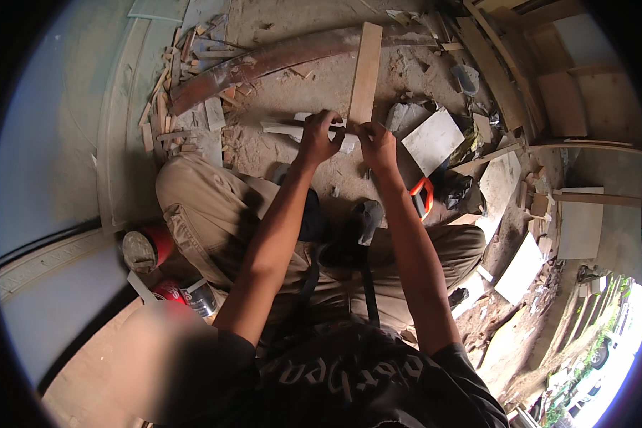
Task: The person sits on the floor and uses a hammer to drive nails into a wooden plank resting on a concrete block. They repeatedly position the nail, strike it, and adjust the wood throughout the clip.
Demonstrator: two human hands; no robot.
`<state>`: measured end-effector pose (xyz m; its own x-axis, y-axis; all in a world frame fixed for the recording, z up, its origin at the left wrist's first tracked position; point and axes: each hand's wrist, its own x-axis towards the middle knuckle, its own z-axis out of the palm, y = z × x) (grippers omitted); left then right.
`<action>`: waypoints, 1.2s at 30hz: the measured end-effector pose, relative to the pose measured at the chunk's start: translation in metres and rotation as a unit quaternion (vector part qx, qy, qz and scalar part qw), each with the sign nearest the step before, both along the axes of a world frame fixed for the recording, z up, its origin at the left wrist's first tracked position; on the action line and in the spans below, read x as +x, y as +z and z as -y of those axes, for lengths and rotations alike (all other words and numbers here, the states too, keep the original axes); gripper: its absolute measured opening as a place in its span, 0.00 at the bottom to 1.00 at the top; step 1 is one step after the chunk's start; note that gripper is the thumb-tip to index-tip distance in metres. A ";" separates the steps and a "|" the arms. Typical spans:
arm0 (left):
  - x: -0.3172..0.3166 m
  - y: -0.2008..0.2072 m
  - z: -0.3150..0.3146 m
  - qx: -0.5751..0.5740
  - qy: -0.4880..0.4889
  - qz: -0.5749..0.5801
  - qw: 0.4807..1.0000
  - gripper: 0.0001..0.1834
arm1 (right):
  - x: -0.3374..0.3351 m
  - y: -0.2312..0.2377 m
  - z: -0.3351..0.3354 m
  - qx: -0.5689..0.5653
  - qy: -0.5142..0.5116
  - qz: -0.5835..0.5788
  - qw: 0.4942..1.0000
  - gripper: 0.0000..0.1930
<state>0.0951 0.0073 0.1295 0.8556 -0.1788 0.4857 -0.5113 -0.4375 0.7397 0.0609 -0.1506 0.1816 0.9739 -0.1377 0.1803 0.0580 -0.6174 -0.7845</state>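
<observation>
Board (366, 71) stretches away from me, its near end pinched in my right grip (379, 146); my left grip (322, 135) curls half-closed beside it, contents unclear. Held near one end, it could twist if that pinch slackens.

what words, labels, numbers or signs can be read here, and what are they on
Black cloth shirt: large, pale, ornate lettering across the chest, partly lost in folds; wording not copied here.
Red cylindrical can beside the dark grey cylindrical can: whitish print, too small to read.
Dark grey can: pale marks, too small to read.
I can make out no others.
</observation>
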 end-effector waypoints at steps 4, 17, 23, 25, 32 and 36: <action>-0.001 0.013 -0.004 0.010 -0.026 0.032 0.999 0.15 | 0.001 0.005 -0.003 0.004 0.003 -0.005 1.000 0.10; 0.000 0.012 0.004 0.004 -0.012 -0.003 1.000 0.10 | -0.008 0.004 -0.004 0.015 0.012 0.020 1.000 0.07; -0.001 0.012 0.004 -0.005 -0.025 0.002 1.000 0.09 | -0.012 -0.009 -0.009 -0.027 0.013 0.102 0.994 0.09; -0.002 0.008 0.004 0.003 -0.014 -0.003 1.000 0.09 | -0.012 -0.011 -0.012 -0.023 -0.009 0.083 0.996 0.10; -0.003 0.004 0.004 -0.010 -0.034 -0.074 0.997 0.11 | -0.008 -0.014 -0.007 -0.013 -0.034 0.035 0.999 0.12; -0.005 0.006 0.002 -0.008 -0.053 -0.073 0.996 0.13 | -0.010 -0.014 -0.004 0.004 -0.045 0.028 0.999 0.12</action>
<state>0.0904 0.0049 0.1353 0.8941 -0.2649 0.3611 -0.4405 -0.3745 0.8159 0.0509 -0.1465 0.1680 0.9464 -0.2250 0.2318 0.0463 -0.6158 -0.7865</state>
